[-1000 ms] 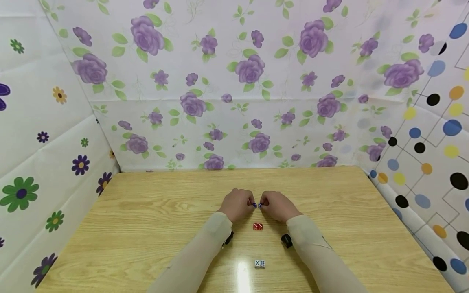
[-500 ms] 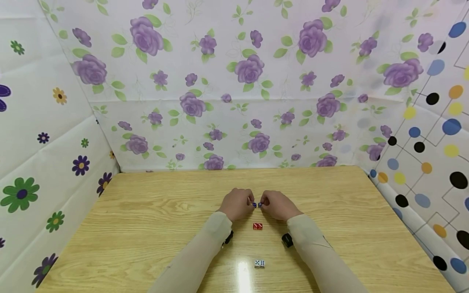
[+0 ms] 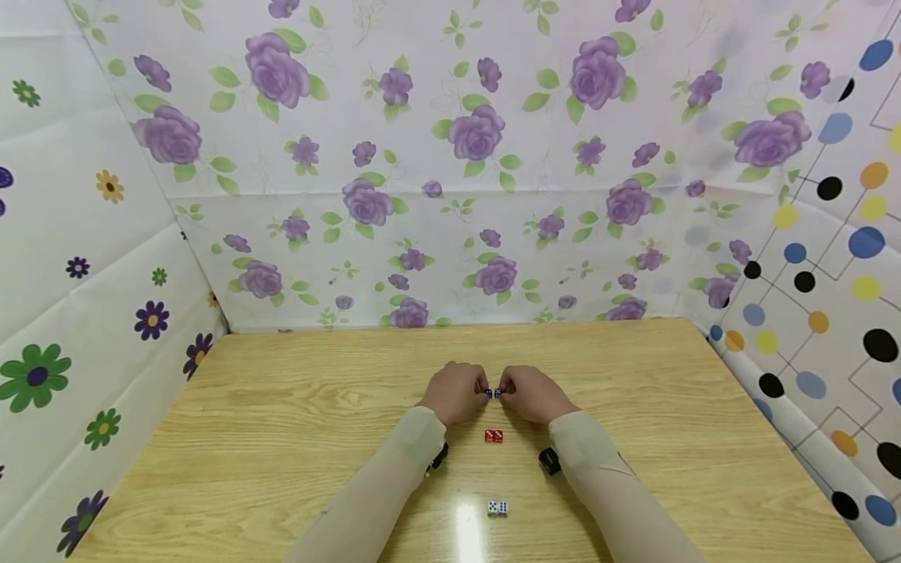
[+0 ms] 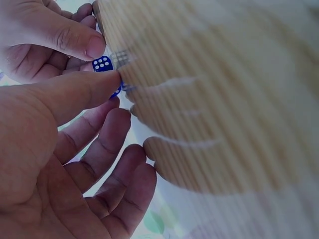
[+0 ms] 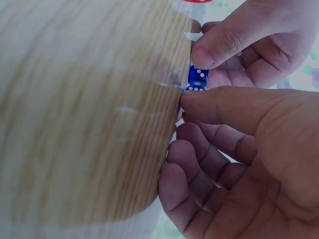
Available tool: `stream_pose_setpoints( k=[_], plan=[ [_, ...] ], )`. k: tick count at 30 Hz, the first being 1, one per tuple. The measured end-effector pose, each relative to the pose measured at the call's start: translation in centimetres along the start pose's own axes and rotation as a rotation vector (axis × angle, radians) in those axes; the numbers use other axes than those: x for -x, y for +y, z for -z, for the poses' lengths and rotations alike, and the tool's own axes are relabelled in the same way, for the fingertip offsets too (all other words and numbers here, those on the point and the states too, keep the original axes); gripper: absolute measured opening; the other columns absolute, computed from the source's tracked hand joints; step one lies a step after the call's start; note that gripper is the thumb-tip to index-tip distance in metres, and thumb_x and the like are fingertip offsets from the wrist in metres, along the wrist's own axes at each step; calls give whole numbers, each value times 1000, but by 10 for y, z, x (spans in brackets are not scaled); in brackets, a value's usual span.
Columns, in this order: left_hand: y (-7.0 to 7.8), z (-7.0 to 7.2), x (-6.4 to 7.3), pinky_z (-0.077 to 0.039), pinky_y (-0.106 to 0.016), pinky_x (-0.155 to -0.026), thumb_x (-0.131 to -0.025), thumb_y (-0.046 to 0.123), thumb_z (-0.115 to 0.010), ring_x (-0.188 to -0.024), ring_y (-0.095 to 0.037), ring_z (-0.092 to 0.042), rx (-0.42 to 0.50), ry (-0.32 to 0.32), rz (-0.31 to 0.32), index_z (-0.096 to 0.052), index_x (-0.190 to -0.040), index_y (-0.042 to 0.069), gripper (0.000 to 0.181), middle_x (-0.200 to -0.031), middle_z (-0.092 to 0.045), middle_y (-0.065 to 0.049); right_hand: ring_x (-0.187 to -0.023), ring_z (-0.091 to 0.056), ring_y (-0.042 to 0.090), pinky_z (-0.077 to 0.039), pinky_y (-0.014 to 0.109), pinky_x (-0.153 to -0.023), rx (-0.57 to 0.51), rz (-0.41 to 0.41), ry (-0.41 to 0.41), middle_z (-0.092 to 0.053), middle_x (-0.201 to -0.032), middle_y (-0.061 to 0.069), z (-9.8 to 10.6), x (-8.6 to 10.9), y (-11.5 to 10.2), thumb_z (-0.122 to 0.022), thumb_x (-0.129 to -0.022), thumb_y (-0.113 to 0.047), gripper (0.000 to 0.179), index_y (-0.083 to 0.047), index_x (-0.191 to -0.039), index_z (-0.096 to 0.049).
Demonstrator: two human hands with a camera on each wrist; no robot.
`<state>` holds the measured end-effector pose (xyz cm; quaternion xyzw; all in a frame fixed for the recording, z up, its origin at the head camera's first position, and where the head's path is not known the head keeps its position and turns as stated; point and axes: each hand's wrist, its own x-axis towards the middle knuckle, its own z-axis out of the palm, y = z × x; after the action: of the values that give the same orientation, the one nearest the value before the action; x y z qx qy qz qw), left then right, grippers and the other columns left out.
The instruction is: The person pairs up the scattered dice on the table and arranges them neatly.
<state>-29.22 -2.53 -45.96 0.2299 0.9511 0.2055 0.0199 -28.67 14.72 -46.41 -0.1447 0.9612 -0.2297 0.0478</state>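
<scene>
Toward the back middle of the table, my left hand pinches a blue die between thumb and fingers. Facing it, my right hand pinches a second blue die the same way. Only a narrow gap shows between these two dice in the head view. From the left wrist, the right hand's die shows six white dots, while the left thumb mostly covers its own die. In the right wrist view, the right thumb partly hides the nearer die.
Two red dice sit side by side between the forearms on the wooden table. Closer to me, two white dice lie side by side. A flowered cloth hangs behind the table's far edge.
The gap between the two blue dice looks slightly narrower, the right hand having shifted a little left. Both hands keep their pinch, and the red and white dice stay put.
</scene>
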Motion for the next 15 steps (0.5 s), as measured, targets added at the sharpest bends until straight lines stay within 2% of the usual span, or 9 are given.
stream_pose_setpoints(
  k=[9,15],
  plan=[
    [-1,0,1,-46,-26,-60,-83,23,-73,-66,-8,-54,26,0,13,-67,-91,16,12,-77,-61,7,-68,-50,13,-43,32,-66,6,-10,-1,-57,-76,-5,1,1,0,-67,-88,-15,4,-14,-88,-64],
    [-2,-1,-1,-45,-26,-58,-84,22,-72,-63,-7,-54,27,-3,10,-68,-87,18,7,-74,-61,9,-67,-50,13,-44,32,-66,-3,-4,-5,-57,-75,-6,-1,0,2,-68,-87,-17,5,-17,-86,-63]
  ],
)
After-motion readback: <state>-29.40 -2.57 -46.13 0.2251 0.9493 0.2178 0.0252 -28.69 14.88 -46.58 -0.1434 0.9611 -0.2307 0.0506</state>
